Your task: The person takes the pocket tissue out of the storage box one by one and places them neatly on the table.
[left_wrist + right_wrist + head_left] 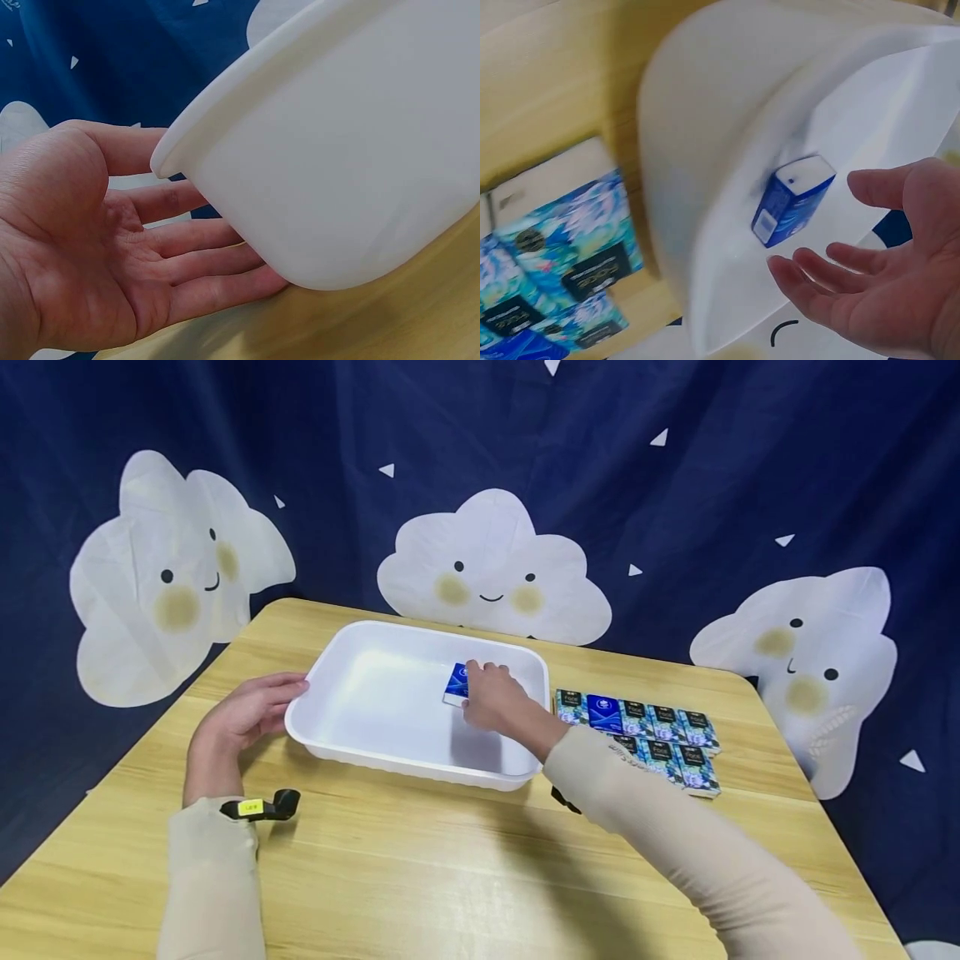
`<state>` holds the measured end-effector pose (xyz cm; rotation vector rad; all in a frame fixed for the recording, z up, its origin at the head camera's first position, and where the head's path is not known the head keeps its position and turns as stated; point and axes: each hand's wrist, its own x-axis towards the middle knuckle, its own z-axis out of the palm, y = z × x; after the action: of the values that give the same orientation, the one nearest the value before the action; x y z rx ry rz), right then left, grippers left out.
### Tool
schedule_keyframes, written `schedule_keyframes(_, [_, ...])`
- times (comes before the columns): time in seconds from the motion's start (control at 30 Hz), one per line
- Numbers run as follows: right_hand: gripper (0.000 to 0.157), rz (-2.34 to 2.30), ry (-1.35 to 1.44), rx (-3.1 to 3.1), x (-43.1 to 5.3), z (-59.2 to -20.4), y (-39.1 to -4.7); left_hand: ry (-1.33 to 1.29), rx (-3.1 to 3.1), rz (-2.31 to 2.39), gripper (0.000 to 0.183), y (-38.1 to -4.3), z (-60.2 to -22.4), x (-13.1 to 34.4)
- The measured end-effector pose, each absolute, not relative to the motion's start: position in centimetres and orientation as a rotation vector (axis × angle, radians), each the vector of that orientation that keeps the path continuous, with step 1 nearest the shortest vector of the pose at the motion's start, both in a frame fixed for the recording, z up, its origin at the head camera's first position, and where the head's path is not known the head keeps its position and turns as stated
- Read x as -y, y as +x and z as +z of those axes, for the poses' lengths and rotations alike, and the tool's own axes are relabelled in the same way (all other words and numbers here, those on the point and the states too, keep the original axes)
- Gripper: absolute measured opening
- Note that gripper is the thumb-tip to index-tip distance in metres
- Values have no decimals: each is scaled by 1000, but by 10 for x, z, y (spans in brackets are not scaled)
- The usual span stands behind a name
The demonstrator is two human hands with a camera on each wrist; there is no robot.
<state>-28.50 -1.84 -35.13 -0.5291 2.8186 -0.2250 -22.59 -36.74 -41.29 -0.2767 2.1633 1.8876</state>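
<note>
A white plastic tub (405, 766) stands on the wooden table. My left hand (243, 714) is at its left end; in the left wrist view the fingers (217, 262) lie nearly straight against the outer wall, with the thumb by the rim. Inside the tub, toward its right end, is a blue tissue pack (455, 687). Over it is my right hand (495, 697), which covers part of the pack in the head view. The right wrist view shows the pack (795, 202) tilted near the tub wall, with the thumb and loosely bent fingers spread apart from it.
Right of the tub, several floral tissue packs (665, 724) lie in two rows, with one blue pack (604, 713) in the back row. My right sleeve (645, 810) hides part of the front row. A dark blue curtain (330, 485) with clouds hangs behind the table (420, 868).
</note>
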Motion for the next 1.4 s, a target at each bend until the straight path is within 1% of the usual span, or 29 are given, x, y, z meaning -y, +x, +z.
schedule_keyframes(0.17, [63,-265,-557,-2807,28,-345,-287,-258,-2154,1908,75,-225,-411,367])
schedule_keyframes(0.33, [64,-298,-552,-2820,37,-347,-290,-262,-2151,1923,75,-224,-410,366])
schedule_keyframes(0.53, [56,-285,-598,-2843,44,-356,-292,-247,-2161,1916,74,-223,-410,365])
schedule_keyframes(0.6, [57,-280,-618,-2837,46,-358,-292,-248,-2167,1914,74,-223,-410,366])
schedule_keyframes(0.67, [62,-279,-622,-2821,48,-361,-292,-254,-2169,1913,74,-223,-410,366])
schedule_keyframes(0.77, [71,-283,-595,-2785,49,-366,-292,-258,-2165,1911,74,-223,-411,366])
schedule_keyframes(0.9, [76,-265,-538,-2758,48,-369,-292,-256,-2155,1921,75,-224,-411,366])
schedule_keyframes(1.17, [76,-226,-481,-2722,45,-371,-295,-242,-2155,1924,74,-227,-411,364])
schedule_keyframes(1.4, [74,-194,-511,-2670,46,-369,-296,-287,-2155,1898,73,-227,-414,367])
